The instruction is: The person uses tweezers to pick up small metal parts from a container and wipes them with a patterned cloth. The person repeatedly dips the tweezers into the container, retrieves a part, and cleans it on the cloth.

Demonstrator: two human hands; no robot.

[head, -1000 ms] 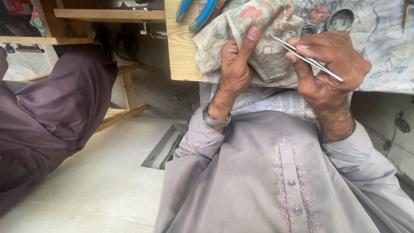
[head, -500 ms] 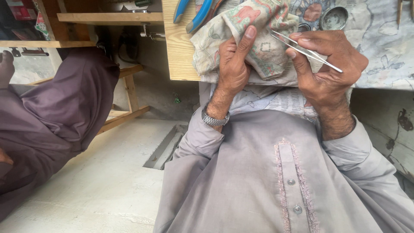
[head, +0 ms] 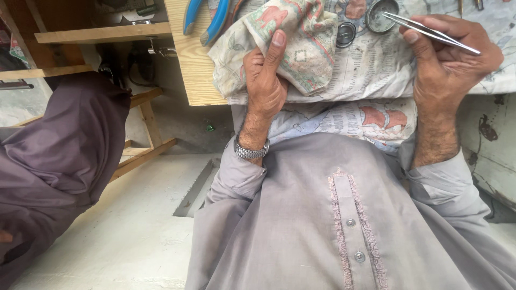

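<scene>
The cloth (head: 290, 48) is the biggest thing I hold. It is a printed rag, bunched at the edge of the bench (head: 193, 64), at about 11 o'clock from my chest. It is soft and light, with no stiffness, so it will fold and slip if I take only a corner. I judge the best hold is on the thick bunch itself, where my left hand (head: 264, 86) already is: the fingers are closed around the folds and the thumb lies flat on top.

The tweezers (head: 430, 33) are next, at about 1 o'clock. They are thin, stiff steel, light and smooth, so they can turn between the fingers. I would hold them at the middle of the legs, not near the points. My right hand (head: 451, 64) pinches them there between thumb and fingers, and the points aim left, to a small round metal case (head: 380, 15) on the paper. A second round part (head: 345, 33) lies just beside the cloth. Both look small and, I think, easy to scratch.

Against the frame of one second ago, my right hand is higher and more to the right, and the tweezers lie closer to the case. My left hand holds the cloth as before.
</scene>
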